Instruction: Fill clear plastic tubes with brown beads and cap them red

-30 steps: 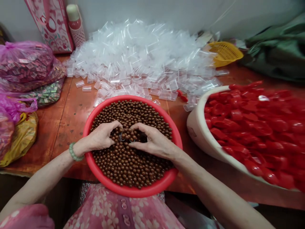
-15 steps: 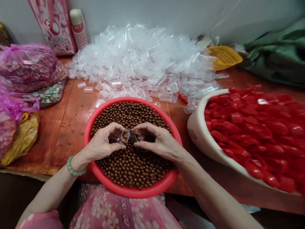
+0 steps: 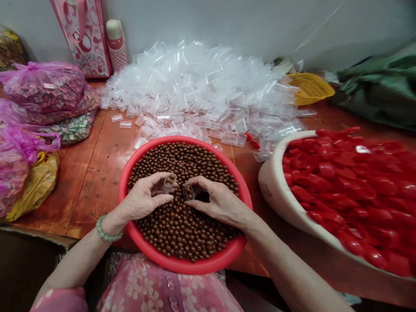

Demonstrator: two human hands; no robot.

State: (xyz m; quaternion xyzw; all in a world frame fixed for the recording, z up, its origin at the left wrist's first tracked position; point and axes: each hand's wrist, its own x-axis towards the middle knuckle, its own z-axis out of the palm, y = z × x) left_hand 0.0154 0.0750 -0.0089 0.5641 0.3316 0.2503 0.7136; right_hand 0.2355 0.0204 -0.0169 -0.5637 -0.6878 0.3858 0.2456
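Clear cups (image 3: pixel 168 189) of brown balls (image 3: pixel 189 191), one each in the pinch of left hand (image 3: pixel 139 198) and right hand (image 3: pixel 224 201)

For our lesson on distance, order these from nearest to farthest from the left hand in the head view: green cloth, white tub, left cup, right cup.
1. Left cup: held in the left hand itself.
2. Right cup: just rightward, in the right hand.
3. White tub: right of the right hand.
4. Green cloth: far right, behind the tub.
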